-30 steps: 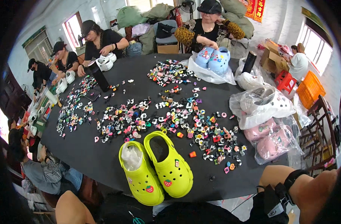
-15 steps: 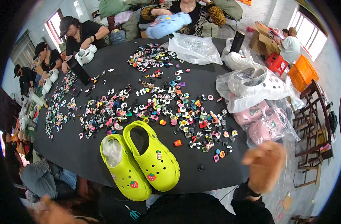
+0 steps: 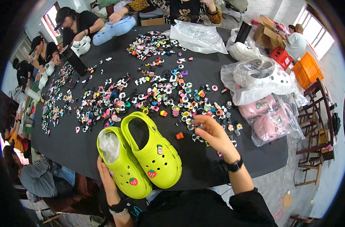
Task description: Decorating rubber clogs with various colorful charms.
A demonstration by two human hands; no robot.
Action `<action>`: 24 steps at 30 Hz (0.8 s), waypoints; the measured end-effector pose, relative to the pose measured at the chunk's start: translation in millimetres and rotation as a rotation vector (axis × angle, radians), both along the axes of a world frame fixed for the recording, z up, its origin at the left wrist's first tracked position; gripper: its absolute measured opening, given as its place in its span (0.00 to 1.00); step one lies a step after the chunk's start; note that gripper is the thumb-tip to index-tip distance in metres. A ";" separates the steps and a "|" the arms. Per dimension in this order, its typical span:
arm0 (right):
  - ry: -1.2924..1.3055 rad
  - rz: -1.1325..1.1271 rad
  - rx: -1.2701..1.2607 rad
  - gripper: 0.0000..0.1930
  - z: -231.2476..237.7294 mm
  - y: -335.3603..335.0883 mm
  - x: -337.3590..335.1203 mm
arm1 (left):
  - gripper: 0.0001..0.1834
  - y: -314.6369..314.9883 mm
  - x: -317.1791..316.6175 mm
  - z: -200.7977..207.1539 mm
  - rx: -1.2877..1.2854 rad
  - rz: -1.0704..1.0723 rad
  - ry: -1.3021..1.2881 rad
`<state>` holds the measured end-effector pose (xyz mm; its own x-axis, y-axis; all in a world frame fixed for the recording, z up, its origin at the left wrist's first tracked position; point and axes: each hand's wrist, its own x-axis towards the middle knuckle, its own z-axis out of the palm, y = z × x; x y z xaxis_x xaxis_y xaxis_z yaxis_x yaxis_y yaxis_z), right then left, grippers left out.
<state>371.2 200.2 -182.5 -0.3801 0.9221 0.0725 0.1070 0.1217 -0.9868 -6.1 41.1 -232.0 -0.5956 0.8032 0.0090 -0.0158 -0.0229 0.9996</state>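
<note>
Reaching for loose shoe charms [image 3: 175,111] seems the step in hand: the empty-looking right hand [image 3: 215,137] hovers over them, fingers parted, and picking one calls for a narrow pinch amid crowding neighbours. The left hand [image 3: 106,178], grip unclear, touches the lime-green clogs [image 3: 149,152] at the near edge of the black table [image 3: 75,153]; bagged pink clogs [image 3: 270,124] lie clear of the reach

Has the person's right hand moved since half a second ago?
Yes: leftward and forward, judged against the bagged pink clogs. The right hand was just below them in view; now it overlaps the loose charms.
</note>
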 end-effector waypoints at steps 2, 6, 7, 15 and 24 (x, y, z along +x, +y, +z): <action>-0.172 -0.019 0.012 0.20 12.9 10.1 -15.9 | 0.22 -2.7 -4.7 -18.5 0.049 0.023 -0.087; -0.871 -0.155 0.486 0.15 -16.3 27.4 -28.5 | 0.22 -5.2 -7.3 -31.3 0.045 0.067 -0.094; -0.908 -0.175 0.487 0.15 -18.9 30.1 -30.0 | 0.22 -2.9 -1.4 -25.8 0.004 0.082 -0.014; -0.778 -0.163 0.482 0.10 -6.8 28.4 -30.8 | 0.21 -12.3 -9.2 -36.1 0.028 0.086 0.059; 0.039 -0.150 -0.180 0.05 0.1 7.6 -10.6 | 0.18 -12.3 -6.8 -31.7 -0.002 0.109 0.008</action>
